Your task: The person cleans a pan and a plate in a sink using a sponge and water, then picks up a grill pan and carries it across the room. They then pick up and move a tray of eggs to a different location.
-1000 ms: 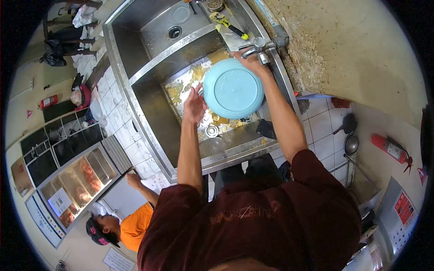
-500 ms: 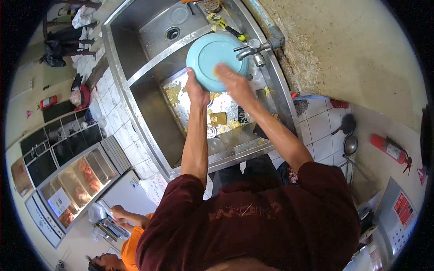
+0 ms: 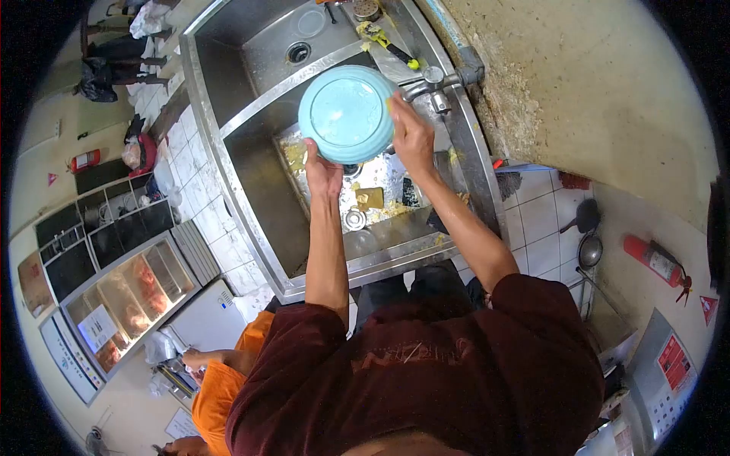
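Observation:
A light blue plate is tilted above the right-hand basin, with its underside facing up. My left hand grips its near left edge, thumb on top and the other fingers underneath. At the plate's right rim is my right hand, its fingers closed over a small yellow sponge that is mostly hidden. Below the plate, the basin floor is wet and strewn with yellow food scraps. A yellowish block and a round metal strainer lie there.
A metal faucet juts in just right of the plate. A green-and-black handled utensil rests on the sink's back ledge. The other basin has a drain. A person in an orange shirt stands at lower left.
The plate has tipped and shifted slightly left and down. My right hand has moved from the middle of its underside to the right rim. The person in orange has moved closer.

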Demonstrator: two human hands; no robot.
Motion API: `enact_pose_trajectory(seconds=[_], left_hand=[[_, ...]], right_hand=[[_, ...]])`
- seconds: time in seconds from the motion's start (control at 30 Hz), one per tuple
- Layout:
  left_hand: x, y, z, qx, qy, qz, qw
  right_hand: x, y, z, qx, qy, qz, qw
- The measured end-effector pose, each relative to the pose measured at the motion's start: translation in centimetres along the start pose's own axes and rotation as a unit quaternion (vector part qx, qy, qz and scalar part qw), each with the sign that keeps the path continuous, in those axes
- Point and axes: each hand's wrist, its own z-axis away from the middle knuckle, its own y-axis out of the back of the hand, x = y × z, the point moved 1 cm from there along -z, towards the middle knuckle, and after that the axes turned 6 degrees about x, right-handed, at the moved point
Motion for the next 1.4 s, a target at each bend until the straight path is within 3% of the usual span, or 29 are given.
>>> enact_pose_trajectory(seconds=[0.03,0.13,0.2,0.3,0.33,0.37,0.43,0.47,0.5,0.53,0.57,0.6,0.63,0.7,0.73,0.83,0.87,0.93,1.03,1.1,1.2,1.3,1.4], left_hand=[[-0.7,1.8,-0.7,-0.009,0.006,0.002,1.0],[-1.0,2.4,-0.1,-0.059,0.036,-0.006,0.998],[-1.0,2.7,-0.1,-0.091,0.065,-0.039,0.993],[-1.1,3.7,-0.6,-0.132,0.111,-0.129,0.977],[-1.0,2.7,-0.6,-0.15,0.116,-0.159,0.969],[-0.8,1.2,-0.4,-0.168,0.122,-0.188,0.96],[-1.1,-1.6,-0.9,-0.104,0.111,-0.181,0.972],[-1.4,-2.9,-1.2,-0.086,0.104,-0.166,0.977],[-2.1,-4.0,-1.7,-0.068,0.099,-0.152,0.981],[-3.4,-4.8,-2.6,-0.008,0.026,-0.181,0.983],[-3.4,-6.9,-1.6,0.023,-0.02,-0.31,0.95],[-4.3,-6.0,-3.0,0.015,-0.061,-0.301,0.951],[-5.1,-5.3,-4.7,0.006,-0.105,-0.292,0.951],[-4.0,-6.1,-3.9,0.024,-0.009,-0.144,0.989],[-3.9,-5.2,-4.3,0.016,-0.001,-0.192,0.981],[-5.2,-4.8,-3.8,-0.008,0.021,-0.131,0.991],[-5.7,-4.4,-3.9,-0.013,0.022,-0.113,0.993],[-5.7,-4.1,-3.6,-0.042,0.027,-0.127,0.991],[-6.0,-1.1,-5.0,-0.02,0.055,-0.118,0.991],[-7.3,1.2,-6.5,0.013,0.086,-0.091,0.992],[-7.1,-0.2,-6.0,0.027,0.065,-0.063,0.996],[-6.8,-0.7,-5.3,-0.023,0.056,0.012,0.998],[-5.7,-3.2,-4.7,-0.107,0.072,0.074,0.989]], right_hand=[[0.2,0.0,-0.6,0.022,-0.055,-0.007,0.998],[4.3,-2.4,-2.5,0.021,-0.18,0.146,0.973],[10.4,-4.7,-3.2,-0.06,-0.097,0.239,0.964],[13.8,-5.3,-5.3,-0.09,-0.001,0.134,0.987],[14.3,-5.3,-5.4,-0.06,0.017,0.049,0.997],[14.8,-5.4,-5.3,-0.048,0.072,0.083,0.993],[15.7,-5.6,-5.0,-0.009,0.18,0.154,0.971],[15.2,-5.4,-4.4,-0.017,0.221,0.285,0.933],[11.4,-4.4,-3.7,-0.033,0.128,0.234,0.963],[7.4,-3.4,-3.0,-0.036,0.033,0.182,0.982],[5.8,-3.8,-2.1,-0.084,0.007,0.102,0.991],[3.8,-3.5,-1.4,-0.042,0.132,0.026,0.99],[3.0,-2.9,-0.4,-0.086,0.134,0.001,0.987],[2.4,-2.3,1.4,-0.174,0.132,-0.052,0.974],[3.6,-1.5,1.7,-0.175,0.158,-0.03,0.971],[4.2,1.2,-0.9,-0.076,0.057,0.039,0.995],[5.1,0.0,-1.5,-0.087,-0.031,0.144,0.985],[5.1,-2.5,-3.2,-0.113,-0.126,0.152,0.974],[5.5,-6.2,0.1,-0.058,0.119,0.048,0.99],[2.1,-4.5,2.8,-0.247,-0.05,-0.06,0.966],[1.6,-0.6,5.3,-0.069,-0.159,-0.166,0.971],[2.7,3.5,6.0,0.089,-0.294,0.009,0.952],[2.3,4.1,4.8,0.07,-0.295,0.034,0.952]])
